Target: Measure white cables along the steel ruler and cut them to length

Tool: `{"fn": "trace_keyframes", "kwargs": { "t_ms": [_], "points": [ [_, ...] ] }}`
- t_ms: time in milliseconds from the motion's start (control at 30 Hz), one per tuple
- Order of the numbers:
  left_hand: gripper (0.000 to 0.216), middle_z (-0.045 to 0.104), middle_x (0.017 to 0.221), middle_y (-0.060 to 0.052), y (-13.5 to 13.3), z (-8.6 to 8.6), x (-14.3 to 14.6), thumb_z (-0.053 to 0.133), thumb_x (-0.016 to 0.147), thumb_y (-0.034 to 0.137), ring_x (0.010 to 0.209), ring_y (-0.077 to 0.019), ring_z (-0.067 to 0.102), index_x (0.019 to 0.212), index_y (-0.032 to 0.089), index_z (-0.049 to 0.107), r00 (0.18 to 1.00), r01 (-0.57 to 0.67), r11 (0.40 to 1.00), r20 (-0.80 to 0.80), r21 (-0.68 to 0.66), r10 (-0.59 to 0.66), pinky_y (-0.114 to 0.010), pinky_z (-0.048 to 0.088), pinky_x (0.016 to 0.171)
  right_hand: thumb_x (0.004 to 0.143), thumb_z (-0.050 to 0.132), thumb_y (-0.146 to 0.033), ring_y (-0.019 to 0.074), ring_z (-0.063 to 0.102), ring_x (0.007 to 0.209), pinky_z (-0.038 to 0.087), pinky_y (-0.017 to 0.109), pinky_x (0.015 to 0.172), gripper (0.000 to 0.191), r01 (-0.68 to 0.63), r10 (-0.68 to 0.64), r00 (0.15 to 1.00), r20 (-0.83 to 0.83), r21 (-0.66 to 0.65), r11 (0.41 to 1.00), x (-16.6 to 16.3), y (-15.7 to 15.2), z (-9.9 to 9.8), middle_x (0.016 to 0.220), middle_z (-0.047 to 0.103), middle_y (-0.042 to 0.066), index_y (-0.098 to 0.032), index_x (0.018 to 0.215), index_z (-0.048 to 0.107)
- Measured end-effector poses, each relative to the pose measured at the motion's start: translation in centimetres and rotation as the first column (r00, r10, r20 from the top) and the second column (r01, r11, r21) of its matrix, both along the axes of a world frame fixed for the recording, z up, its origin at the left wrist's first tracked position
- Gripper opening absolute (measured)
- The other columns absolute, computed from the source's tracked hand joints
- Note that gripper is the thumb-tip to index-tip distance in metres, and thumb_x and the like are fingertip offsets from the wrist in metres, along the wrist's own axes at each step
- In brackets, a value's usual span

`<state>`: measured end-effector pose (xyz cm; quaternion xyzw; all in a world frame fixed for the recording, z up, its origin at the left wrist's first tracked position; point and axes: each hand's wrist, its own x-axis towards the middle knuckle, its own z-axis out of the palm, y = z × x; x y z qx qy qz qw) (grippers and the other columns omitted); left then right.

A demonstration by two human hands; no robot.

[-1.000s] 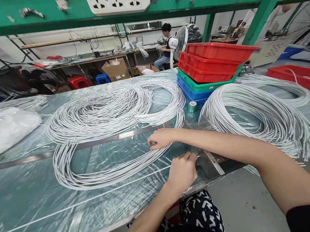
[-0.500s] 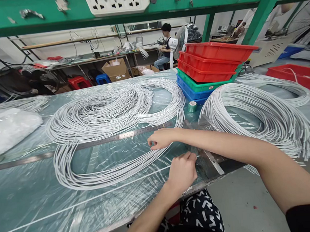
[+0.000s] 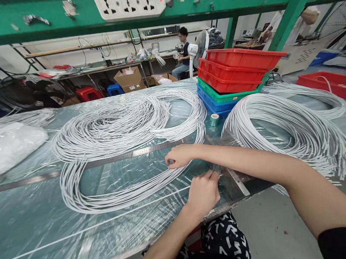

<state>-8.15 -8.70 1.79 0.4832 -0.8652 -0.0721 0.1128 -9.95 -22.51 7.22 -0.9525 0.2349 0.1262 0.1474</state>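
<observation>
My left hand (image 3: 203, 191) is closed near the table's front edge, its fingers curled beside a dark metal plate (image 3: 231, 184). A single white cable (image 3: 108, 219) runs along the table from the left and meets this hand. Just beyond it, my right hand (image 3: 179, 156) reaches across from the right, fingers bent in and thumb close to them. What its fingertips hold, if anything, is hidden. Beneath that hand passes a loose loop of white cables (image 3: 113, 202). A steel ruler (image 3: 141, 151) lies behind the loop, partly under a large coil of white cables (image 3: 108, 130).
Stacked red, green and blue trays (image 3: 231, 76) stand at the back, with a roll of green tape (image 3: 214, 120) in front. A thick cable bundle (image 3: 288, 133) lies right, overhanging the edge. A plastic bag (image 3: 14, 144) sits left. A power strip (image 3: 130, 4) hangs overhead.
Both hands stay in almost the same place and pose. The view has shifted very slightly. The cables and trays have not visibly moved.
</observation>
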Motion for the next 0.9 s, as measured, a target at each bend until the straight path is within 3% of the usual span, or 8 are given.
{"fn": "trace_keyframes", "kwargs": {
  "t_ms": [900],
  "points": [
    [0.015,0.061,0.083,-0.002,0.01,0.08,0.08,0.043,0.094,0.014,0.073,-0.0181,0.060,0.086,0.018,0.055,0.999,-0.004,1.000,-0.034,-0.002,0.004,-0.031,0.031,0.057,0.094,0.055,-0.041,0.0194,0.066,0.088,0.037,0.027,0.062,0.030,-0.006,0.007,0.999,-0.045,0.019,1.000,-0.03,0.29,0.25,0.106,0.072,0.004,-0.023,0.114,0.067]
  ]
}}
